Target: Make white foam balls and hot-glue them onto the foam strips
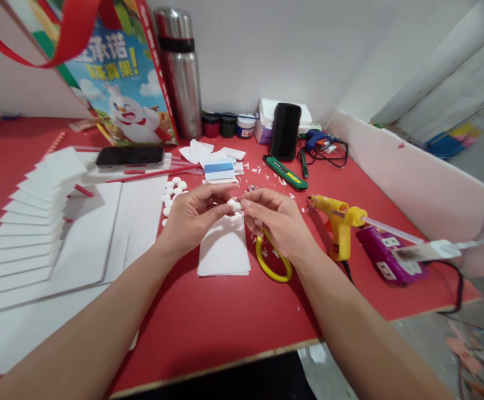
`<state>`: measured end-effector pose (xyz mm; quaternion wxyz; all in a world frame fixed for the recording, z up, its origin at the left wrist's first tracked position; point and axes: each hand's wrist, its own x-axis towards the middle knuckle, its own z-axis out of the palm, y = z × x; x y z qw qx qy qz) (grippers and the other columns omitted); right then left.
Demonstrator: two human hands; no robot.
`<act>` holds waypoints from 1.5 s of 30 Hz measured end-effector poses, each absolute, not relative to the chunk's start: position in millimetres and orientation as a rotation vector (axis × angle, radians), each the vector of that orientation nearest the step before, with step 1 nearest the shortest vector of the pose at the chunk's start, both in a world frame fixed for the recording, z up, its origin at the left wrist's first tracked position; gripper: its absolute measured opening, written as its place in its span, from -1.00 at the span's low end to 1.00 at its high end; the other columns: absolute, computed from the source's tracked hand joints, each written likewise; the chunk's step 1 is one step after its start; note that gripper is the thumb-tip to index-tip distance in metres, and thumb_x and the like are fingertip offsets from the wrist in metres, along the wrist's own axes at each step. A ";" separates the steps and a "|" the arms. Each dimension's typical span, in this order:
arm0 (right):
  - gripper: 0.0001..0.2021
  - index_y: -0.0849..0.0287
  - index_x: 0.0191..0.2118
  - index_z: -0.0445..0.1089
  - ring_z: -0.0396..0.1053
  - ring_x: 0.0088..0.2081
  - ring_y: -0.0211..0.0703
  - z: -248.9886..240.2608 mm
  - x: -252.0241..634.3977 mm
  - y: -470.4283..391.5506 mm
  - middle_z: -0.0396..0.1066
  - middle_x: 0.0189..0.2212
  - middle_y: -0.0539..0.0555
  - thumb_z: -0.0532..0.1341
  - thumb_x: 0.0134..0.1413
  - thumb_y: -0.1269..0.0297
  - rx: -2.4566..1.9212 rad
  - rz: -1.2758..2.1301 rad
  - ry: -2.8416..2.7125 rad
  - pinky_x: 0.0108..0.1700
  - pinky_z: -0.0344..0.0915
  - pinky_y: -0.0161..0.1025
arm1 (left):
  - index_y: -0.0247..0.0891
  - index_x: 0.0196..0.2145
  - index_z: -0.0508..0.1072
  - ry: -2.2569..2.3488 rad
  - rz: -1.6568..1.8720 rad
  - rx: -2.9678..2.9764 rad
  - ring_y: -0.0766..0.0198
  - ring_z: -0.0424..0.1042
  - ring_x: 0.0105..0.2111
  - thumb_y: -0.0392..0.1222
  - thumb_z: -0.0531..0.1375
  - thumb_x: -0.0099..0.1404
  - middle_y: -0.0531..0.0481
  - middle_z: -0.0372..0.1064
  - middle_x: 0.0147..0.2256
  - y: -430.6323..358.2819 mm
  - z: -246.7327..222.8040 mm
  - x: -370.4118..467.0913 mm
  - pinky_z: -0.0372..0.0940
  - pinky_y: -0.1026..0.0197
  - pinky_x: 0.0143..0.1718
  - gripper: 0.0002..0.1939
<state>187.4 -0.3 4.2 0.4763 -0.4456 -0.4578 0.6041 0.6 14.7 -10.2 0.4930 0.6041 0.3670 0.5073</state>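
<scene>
Near the centre my left hand [198,216] pinches a small white piece [234,205] between thumb and fingertips. My right hand [275,219] meets it from the other side, its thumb and index finger closed on the same piece. Yellow-handled scissors [274,276] show below my right hand, one ring visible; their contact with its fingers is unclear. Under both hands lies a small stack of white paper [224,253]. Several white round pieces [170,194] sit just left of my left hand. White scraps are scattered behind my hands.
On the right are a yellow glue gun [340,228] and a purple box [387,255]. A green cutter [285,172], a standing phone [285,132] and a steel flask [181,78] are at the back. Fanned white cards [23,239] cover the left, near a flat phone [130,156].
</scene>
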 end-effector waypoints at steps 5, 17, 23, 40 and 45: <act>-0.73 0.18 -0.33 0.48 0.21 -0.61 -0.38 6.3 186.1 -1.1 0.30 -0.64 -0.14 0.47 -0.02 0.13 -1.096 1.478 -1.084 -0.56 0.08 -0.36 | -0.23 0.01 0.61 0.909 1.276 1.600 0.20 0.54 -0.16 -0.23 0.39 0.25 -0.09 0.54 -0.15 14.6 -13.2 1.7 0.47 0.12 -0.04 -0.64; -0.77 0.16 -0.34 0.47 0.20 -0.62 -0.41 2.0 186.4 0.6 0.40 -0.54 -0.11 0.46 0.00 0.18 -1.136 1.346 -1.189 -0.57 0.11 -0.35 | -0.18 0.12 0.53 1.030 1.322 2.178 0.18 0.47 -0.17 -0.16 0.25 0.41 -0.12 0.52 -0.17 10.2 -9.9 3.5 0.39 0.11 -0.04 -0.66; -0.76 0.16 -0.34 0.50 0.29 -0.58 -0.36 0.5 188.7 2.7 0.43 -0.56 -0.09 0.48 -0.04 0.16 -1.129 1.408 -1.173 -0.51 0.20 -0.34 | -0.18 0.07 0.57 0.987 1.335 2.045 0.20 0.48 -0.25 -0.10 0.35 0.32 -0.10 0.55 -0.18 10.5 -10.6 2.8 0.41 0.12 -0.08 -0.62; -0.75 0.17 -0.33 0.56 0.47 -0.44 -0.28 -0.3 186.0 2.4 0.53 -0.47 -0.02 0.54 -0.12 0.19 -1.057 1.416 -1.139 -0.41 0.40 -0.33 | -0.21 -0.26 0.67 0.961 1.344 1.666 0.16 0.53 -0.15 -0.22 0.37 0.28 -0.10 0.57 -0.21 11.9 -10.6 5.2 0.42 0.13 -0.09 -0.92; -0.77 0.18 -0.36 0.56 0.48 -0.46 -0.27 -2.9 186.8 3.8 0.55 -0.50 0.00 0.53 -0.14 0.23 -1.049 1.476 -1.089 -0.38 0.45 -0.31 | -0.19 -0.29 0.68 0.949 1.345 1.620 0.18 0.54 -0.21 -0.24 0.38 0.25 -0.08 0.56 -0.24 11.2 -12.1 5.6 0.44 0.13 -0.13 -0.94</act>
